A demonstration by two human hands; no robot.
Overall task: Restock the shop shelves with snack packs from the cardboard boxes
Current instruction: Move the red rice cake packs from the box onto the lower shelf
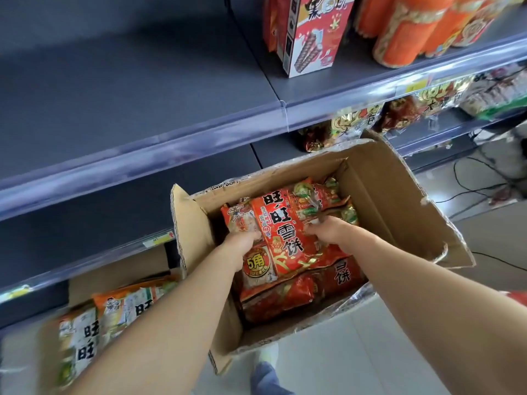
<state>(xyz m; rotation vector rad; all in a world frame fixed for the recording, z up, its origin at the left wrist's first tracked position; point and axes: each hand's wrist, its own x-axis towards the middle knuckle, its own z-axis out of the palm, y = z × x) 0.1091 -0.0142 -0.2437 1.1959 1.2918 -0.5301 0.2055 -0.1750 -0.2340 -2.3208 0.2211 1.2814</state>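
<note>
An open cardboard box (379, 195) stands on the floor below me, filled with red snack packs. Both my hands reach into it. My left hand (242, 242) grips the left edge of the top red snack pack (285, 235). On that pack's right edge my right hand (325, 229) is closed. More red packs (288, 297) lie underneath. A second cardboard box (119, 275) at the lower left holds orange and white snack packs (94, 332). The grey shelves (137, 89) on the left are bare.
Red cartons (310, 32) and orange tubes (413, 29) stand on the upper right shelf. Bagged snacks (356, 121) fill the shelf below it. Black cables (473, 183) lie on the floor at the right. My foot (268, 369) is beside the box's near corner.
</note>
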